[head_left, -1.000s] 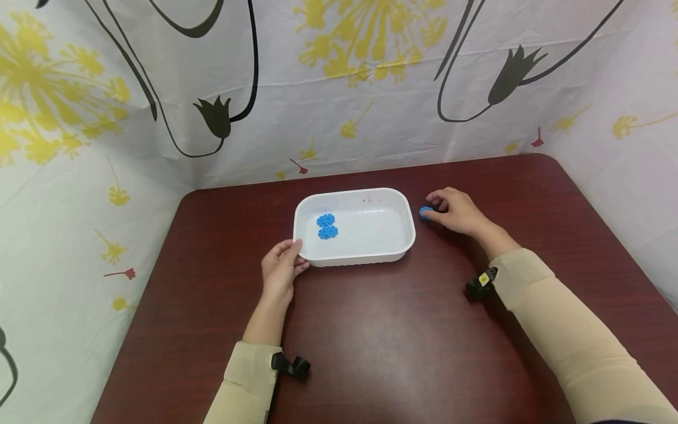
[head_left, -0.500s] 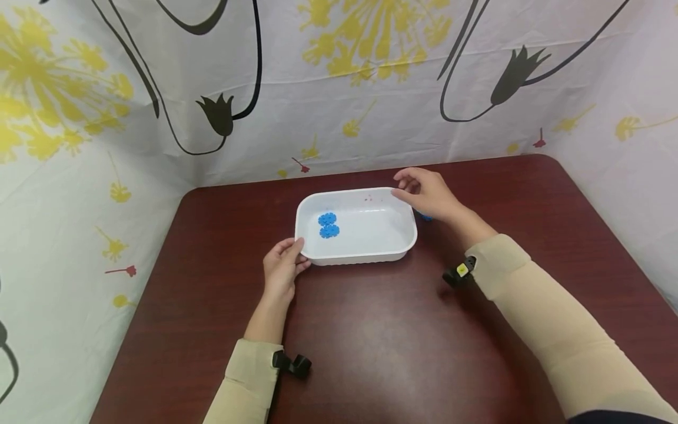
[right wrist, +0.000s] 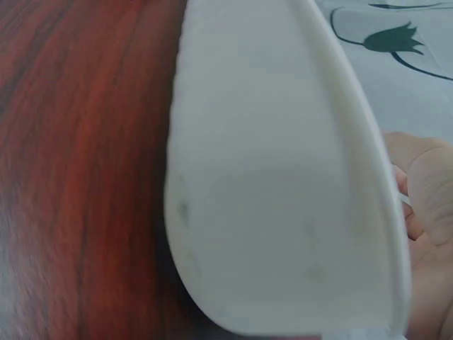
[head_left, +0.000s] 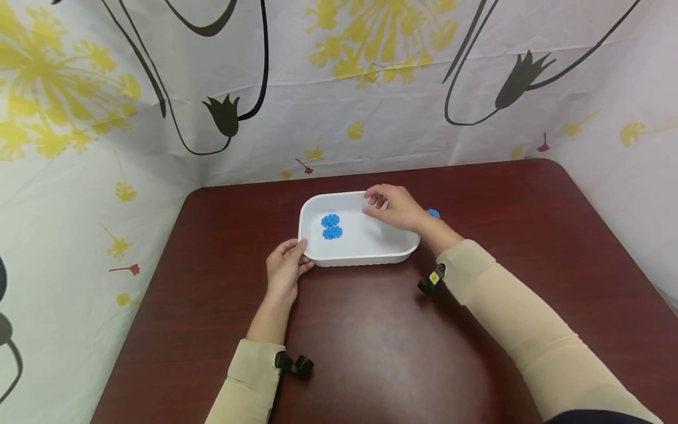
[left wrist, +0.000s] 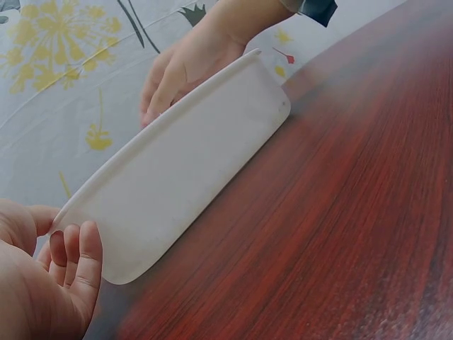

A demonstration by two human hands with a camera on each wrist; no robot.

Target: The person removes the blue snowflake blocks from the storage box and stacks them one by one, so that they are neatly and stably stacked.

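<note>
A white tray [head_left: 349,259] stands on the table, with blue notched plastic discs [head_left: 332,227] lying in its left part. My left hand [head_left: 284,268] grips the tray's near left corner, thumb at the rim and fingers against the outer wall, as the left wrist view [left wrist: 53,276] also shows. Over the tray's right half is my right hand [head_left: 394,207], its fingers loosely bent with a gap to the thumb. Nothing shows between them. Another blue disc [head_left: 433,213] lies on the table right of the tray, partly hidden behind the right wrist. The tray wall [right wrist: 276,177] covers much of the right wrist view.
The dark red wooden table [head_left: 371,341] extends around the tray. A white curtain [head_left: 296,106] with yellow and dark flower prints hangs behind it and at both sides. Each sleeve carries a small black wrist camera [head_left: 293,365].
My right hand has left the blue disc on the table and moved left over the tray's right rim. The left hand keeps its grip on the tray, and the discs inside stay put.
</note>
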